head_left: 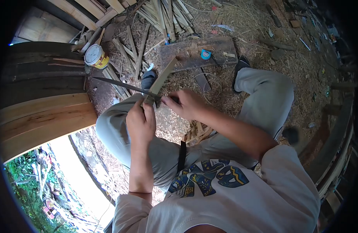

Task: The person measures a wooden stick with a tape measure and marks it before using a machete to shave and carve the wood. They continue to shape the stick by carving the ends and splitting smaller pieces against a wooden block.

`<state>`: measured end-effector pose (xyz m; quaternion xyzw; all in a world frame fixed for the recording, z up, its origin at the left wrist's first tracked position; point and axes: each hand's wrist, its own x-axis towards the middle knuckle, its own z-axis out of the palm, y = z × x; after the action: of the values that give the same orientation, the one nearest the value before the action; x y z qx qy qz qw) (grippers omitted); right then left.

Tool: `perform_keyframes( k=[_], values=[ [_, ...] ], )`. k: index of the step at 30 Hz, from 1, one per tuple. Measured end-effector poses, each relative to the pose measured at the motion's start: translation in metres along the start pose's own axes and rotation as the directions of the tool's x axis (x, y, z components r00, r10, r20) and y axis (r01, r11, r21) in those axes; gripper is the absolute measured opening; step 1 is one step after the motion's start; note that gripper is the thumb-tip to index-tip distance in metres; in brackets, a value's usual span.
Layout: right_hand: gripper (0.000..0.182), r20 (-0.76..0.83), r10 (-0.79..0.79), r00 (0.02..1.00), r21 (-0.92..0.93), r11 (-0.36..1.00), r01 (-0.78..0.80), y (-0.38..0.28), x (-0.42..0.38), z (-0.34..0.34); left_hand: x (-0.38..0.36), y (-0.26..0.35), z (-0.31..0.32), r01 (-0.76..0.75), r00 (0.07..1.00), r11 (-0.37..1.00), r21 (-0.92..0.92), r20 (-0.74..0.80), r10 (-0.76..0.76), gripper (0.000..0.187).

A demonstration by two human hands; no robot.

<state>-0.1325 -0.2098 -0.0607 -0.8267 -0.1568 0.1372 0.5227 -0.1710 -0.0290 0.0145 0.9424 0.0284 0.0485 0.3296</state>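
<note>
My right hand is closed round the dark handle of a long knife, whose blade points to the left. My left hand pinches the lower end of a pale wooden strip between thumb and fingers. The strip slants up and away, and the blade crosses it just above my left fingertips. Whether the edge bites into the wood cannot be made out. Both hands are above the ground between my bent legs.
A thick board on the ground bears a blue tape measure. Wooden strips are heaped at the back. A lidded bucket stands at left near stacked planks. Shavings cover the ground.
</note>
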Motion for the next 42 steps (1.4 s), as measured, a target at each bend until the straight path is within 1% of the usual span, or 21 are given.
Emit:
perform_keyframes(
  k=[1, 3, 4, 6, 9, 10, 12, 16, 18, 19, 21, 23, 24, 25, 27, 31, 34, 35, 37, 39, 42],
  values=[
    [0.051, -0.011, -0.008, 1.000, -0.002, 1.000, 0.008, -0.001, 0.001, -0.002, 0.002, -0.002, -0.001, 0.032, 0.999, 0.999, -0.026, -0.006, -0.033, 0.039],
    [0.047, 0.077, 0.138, 0.987, 0.019, 0.990, -0.140, -0.002, -0.001, -0.001, 0.002, -0.003, 0.002, 0.032, 0.999, 0.999, -0.004, 0.000, -0.032, 0.040],
    [0.047, 0.078, 0.137, 0.988, 0.021, 0.990, -0.139, -0.002, -0.002, 0.001, 0.000, -0.005, 0.004, 0.043, 0.999, 0.999, 0.015, 0.007, -0.043, 0.041],
    [0.044, 0.037, 0.057, 0.998, 0.003, 0.998, -0.057, -0.001, 0.000, 0.003, 0.001, -0.007, 0.003, 0.063, 0.998, 0.998, -0.012, -0.006, -0.063, 0.040],
    [0.043, 0.031, 0.034, 0.999, -0.061, 0.998, -0.032, 0.003, 0.000, 0.009, -0.001, -0.003, 0.000, 0.040, 0.999, 0.999, 0.017, 0.003, -0.040, 0.038],
    [0.043, 0.028, 0.037, 0.999, -0.059, 0.998, -0.035, 0.003, -0.001, 0.013, -0.001, -0.007, 0.000, 0.068, 0.998, 0.998, -0.001, -0.007, -0.068, 0.037],
    [0.042, -0.070, -0.057, 0.996, -0.021, 0.998, 0.056, -0.001, 0.006, 0.016, 0.003, -0.007, -0.001, 0.085, 0.996, 0.996, -0.019, -0.021, -0.086, 0.036],
    [0.041, -0.018, -0.009, 1.000, -0.045, 0.999, 0.008, -0.008, 0.001, 0.009, 0.002, -0.001, 0.001, 0.053, 0.999, 0.998, -0.020, -0.008, -0.053, 0.034],
    [0.050, -0.098, -0.001, 0.995, 0.020, 1.000, 0.003, -0.010, 0.003, 0.009, 0.001, 0.003, 0.005, 0.009, 1.000, 1.000, -0.026, -0.009, -0.009, 0.034],
    [0.050, -0.100, 0.000, 0.995, 0.020, 1.000, 0.002, -0.012, 0.002, 0.008, 0.000, 0.005, 0.006, 0.013, 1.000, 1.000, -0.015, -0.021, -0.013, 0.032],
    [0.050, -0.136, -0.110, 0.985, -0.028, 0.994, 0.107, -0.016, 0.000, 0.006, -0.001, 0.002, 0.007, 0.011, 1.000, 1.000, 0.016, 0.008, -0.011, 0.032],
    [0.051, -0.119, -0.065, 0.991, -0.027, 0.998, 0.062, -0.007, 0.005, 0.008, -0.004, 0.001, 0.007, 0.016, 0.999, 0.999, 0.047, 0.033, -0.018, 0.032],
    [0.051, -0.112, -0.022, 0.993, -0.028, 0.999, 0.019, -0.007, 0.007, 0.007, -0.003, 0.002, 0.007, -0.020, 1.000, 1.000, 0.024, 0.005, 0.020, 0.032],
    [0.051, -0.116, -0.024, 0.993, -0.028, 0.999, 0.021, -0.008, 0.007, 0.005, -0.002, 0.003, 0.007, -0.061, 0.998, 0.998, 0.000, -0.025, 0.061, 0.032],
    [0.040, -0.045, -0.073, 0.996, -0.007, 0.997, 0.073, -0.010, 0.006, -0.001, -0.001, 0.006, 0.005, -0.060, 0.998, 0.998, -0.007, -0.005, 0.060, 0.032],
    [0.042, -0.017, -0.077, 0.997, -0.017, 0.997, 0.077, -0.013, -0.001, -0.007, -0.006, 0.008, 0.008, -0.071, 0.997, 0.997, 0.029, 0.016, 0.070, 0.032],
    [0.043, -0.033, -0.054, 0.998, 0.009, 0.998, 0.054, -0.017, 0.001, -0.010, -0.003, 0.007, 0.002, -0.049, 0.998, 0.999, -0.008, 0.037, 0.049, 0.033],
    [0.043, -0.013, -0.064, 0.998, -0.038, 0.997, 0.064, -0.019, -0.002, -0.013, -0.003, 0.005, 0.004, -0.050, 0.998, 0.999, -0.007, 0.038, 0.051, 0.033],
    [0.043, 0.019, -0.069, 0.997, -0.077, 0.995, 0.070, -0.018, -0.004, -0.010, -0.006, -0.001, 0.007, -0.097, 0.995, 0.992, 0.082, 0.015, 0.096, 0.034],
    [0.043, -0.025, 0.016, 1.000, -0.033, 0.999, -0.017, -0.012, 0.002, -0.007, -0.007, -0.002, 0.005, -0.077, 0.997, 0.996, 0.052, 0.000, 0.077, 0.034],
    [0.045, -0.025, -0.065, 0.998, -0.035, 0.997, 0.064, -0.011, 0.004, -0.006, -0.004, -0.001, 0.006, -0.079, 0.997, 0.997, 0.024, 0.004, 0.079, 0.035]
  ],
)
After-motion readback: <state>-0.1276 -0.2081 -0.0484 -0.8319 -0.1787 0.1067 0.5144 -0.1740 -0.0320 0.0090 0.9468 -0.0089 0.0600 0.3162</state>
